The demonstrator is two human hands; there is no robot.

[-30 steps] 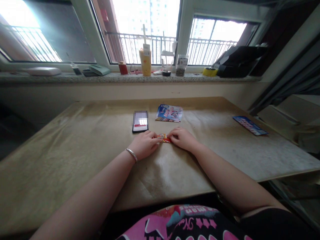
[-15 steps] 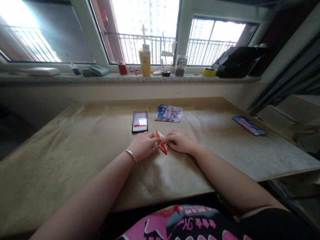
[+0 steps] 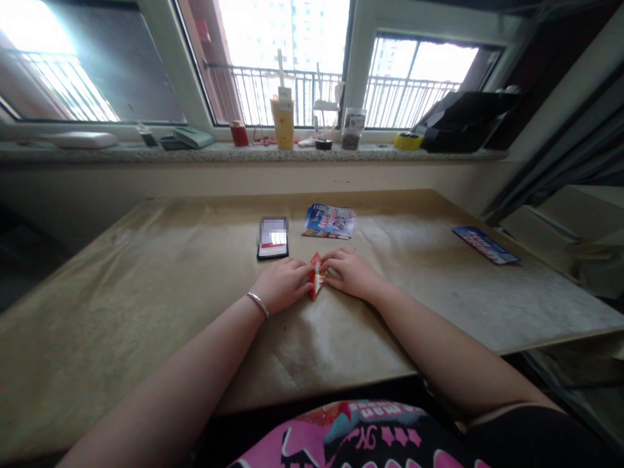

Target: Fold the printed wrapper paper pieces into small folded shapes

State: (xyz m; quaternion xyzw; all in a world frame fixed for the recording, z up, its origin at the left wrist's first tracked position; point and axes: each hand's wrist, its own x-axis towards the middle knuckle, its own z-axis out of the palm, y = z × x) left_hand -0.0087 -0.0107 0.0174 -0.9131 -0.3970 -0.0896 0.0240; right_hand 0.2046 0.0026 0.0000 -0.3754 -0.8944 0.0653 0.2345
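Between my two hands, just above the tabletop or resting on it, is a small piece of folded paper [image 3: 316, 281], red and white with a pointed top and bottom. My left hand [image 3: 283, 284] grips its left edge, fingers curled and thumb close below. On the opposite edge, the fingertips of my right hand [image 3: 351, 273] pinch the paper. Beyond my left hand a phone [image 3: 273, 249] lies flat with its screen lit. A stack of blue printed leaflets [image 3: 330, 221] lies farther back.
The table [image 3: 160, 286] has a tan cover. Another blue leaflet pile [image 3: 485, 245] lies at the right. Along the window sill [image 3: 195, 155] stand a yellow drink cup [image 3: 283, 122], a red-capped jar [image 3: 238, 133], a clear cup [image 3: 324, 127] and yellow tape [image 3: 408, 140].
The folded paper has turned from a slant to nearly upright in view, its lower point shifting left. Both hands have shifted slightly and still hold it.
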